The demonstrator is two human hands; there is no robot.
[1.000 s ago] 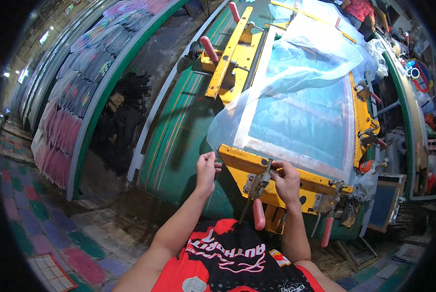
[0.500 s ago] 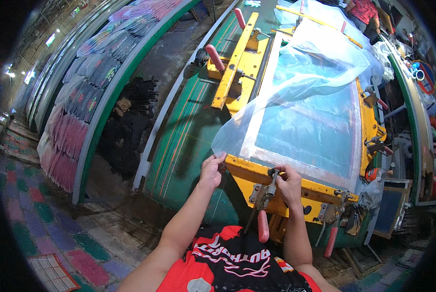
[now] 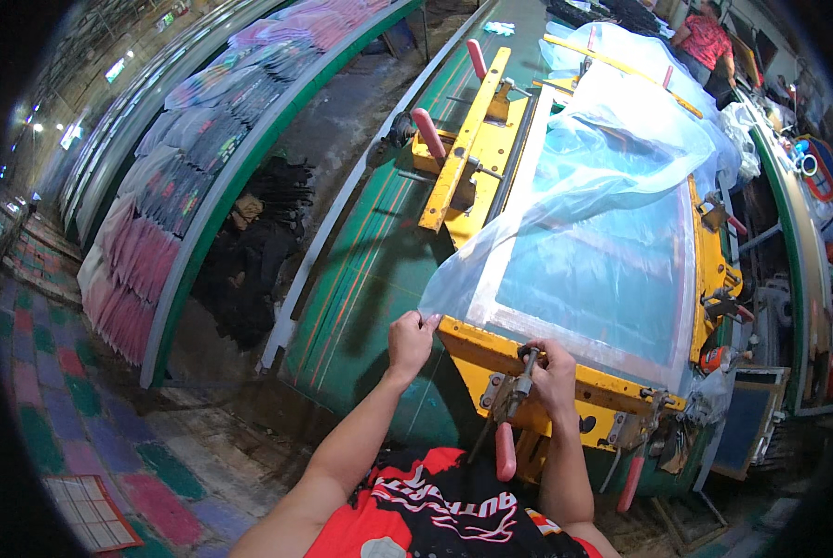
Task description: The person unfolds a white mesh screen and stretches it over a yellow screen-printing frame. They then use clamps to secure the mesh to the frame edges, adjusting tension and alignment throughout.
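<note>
**Hands at the near edge of the screen-printing frame**

At far left we see rows of printed coloured garments (image 3: pixel 165 200) laid along a curved green-edged table. Moving right, a long green printing table (image 3: pixel 370 270) runs away from us. Our left hand (image 3: pixel 409 342) pinches the near corner of a thin, translucent plastic sheet (image 3: pixel 612 177), which drapes over the yellow metal screen frame (image 3: pixel 565 367) with its pale blue mesh. Just right of it, our right hand (image 3: pixel 551 377) is clenched around a metal clamp lever with a red grip (image 3: pixel 511 409) on the frame's near rail. At far right, a person in a red shirt (image 3: pixel 705 37) stands well apart.
</note>
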